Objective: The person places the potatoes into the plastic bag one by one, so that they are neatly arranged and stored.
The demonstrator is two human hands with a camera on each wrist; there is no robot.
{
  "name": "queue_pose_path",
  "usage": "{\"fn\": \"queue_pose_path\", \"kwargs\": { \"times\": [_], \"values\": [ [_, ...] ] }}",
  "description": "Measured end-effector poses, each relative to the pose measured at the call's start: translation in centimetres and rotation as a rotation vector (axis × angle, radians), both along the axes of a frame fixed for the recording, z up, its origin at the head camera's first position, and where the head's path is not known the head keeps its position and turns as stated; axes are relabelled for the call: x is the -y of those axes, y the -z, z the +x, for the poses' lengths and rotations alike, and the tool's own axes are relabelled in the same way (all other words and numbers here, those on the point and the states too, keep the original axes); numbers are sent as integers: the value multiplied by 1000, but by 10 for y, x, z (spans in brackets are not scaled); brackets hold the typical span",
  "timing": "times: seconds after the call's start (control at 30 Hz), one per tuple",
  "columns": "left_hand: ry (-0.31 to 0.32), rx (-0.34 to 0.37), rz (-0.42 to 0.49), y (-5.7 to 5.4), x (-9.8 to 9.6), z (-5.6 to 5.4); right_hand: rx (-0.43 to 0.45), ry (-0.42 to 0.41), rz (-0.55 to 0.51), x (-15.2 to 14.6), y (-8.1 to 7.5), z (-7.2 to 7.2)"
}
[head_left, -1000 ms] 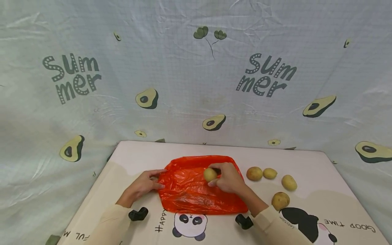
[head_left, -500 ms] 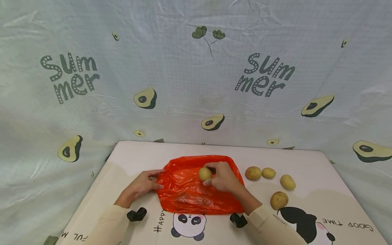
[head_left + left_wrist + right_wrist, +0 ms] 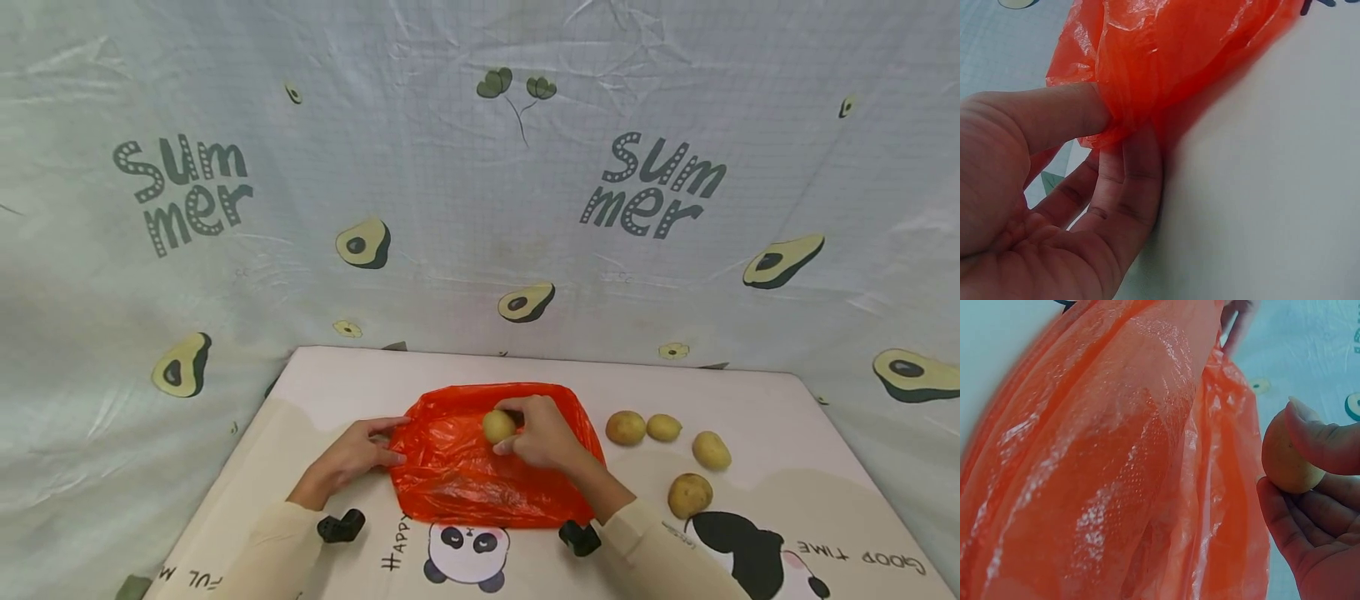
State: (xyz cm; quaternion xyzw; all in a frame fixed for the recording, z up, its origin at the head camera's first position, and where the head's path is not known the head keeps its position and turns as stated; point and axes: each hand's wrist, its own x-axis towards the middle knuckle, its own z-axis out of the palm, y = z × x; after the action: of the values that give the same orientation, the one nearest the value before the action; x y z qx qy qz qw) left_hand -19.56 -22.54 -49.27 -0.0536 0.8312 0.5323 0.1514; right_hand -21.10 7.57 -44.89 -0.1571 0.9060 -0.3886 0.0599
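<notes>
An orange-red plastic bag (image 3: 480,492) lies spread on the table with its opening gaping wide. At its left edge my left hand (image 3: 351,458) pinches the thin plastic; in the left wrist view the thumb (image 3: 1063,115) lies on one side of the film and the fingertips go behind it. My right hand (image 3: 543,437) holds a small round potato (image 3: 498,427) over the bag's opening. Thumb and fingers grip this potato (image 3: 1288,456) from both sides in the right wrist view, beside the bag's crinkled wall (image 3: 1229,487).
Right of the bag lie several loose potatoes, among them a large brownish one (image 3: 626,427), a small one (image 3: 663,427), a yellowish one (image 3: 711,451) and a nearer one (image 3: 689,496). A printed cloth curtain (image 3: 450,167) hangs behind the white table (image 3: 337,375).
My right hand has carried the potato a little to the left over the bag, then slowed. The left hand stays at the bag's edge, and the loose potatoes have not moved.
</notes>
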Motion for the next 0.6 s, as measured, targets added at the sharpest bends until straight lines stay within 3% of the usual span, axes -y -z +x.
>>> {"fn": "queue_pose_path", "kwargs": {
  "times": [0.6],
  "values": [
    [34, -21, -1, 0, 7, 2, -10, -25, 7, 15, 2, 2]
  ]
}}
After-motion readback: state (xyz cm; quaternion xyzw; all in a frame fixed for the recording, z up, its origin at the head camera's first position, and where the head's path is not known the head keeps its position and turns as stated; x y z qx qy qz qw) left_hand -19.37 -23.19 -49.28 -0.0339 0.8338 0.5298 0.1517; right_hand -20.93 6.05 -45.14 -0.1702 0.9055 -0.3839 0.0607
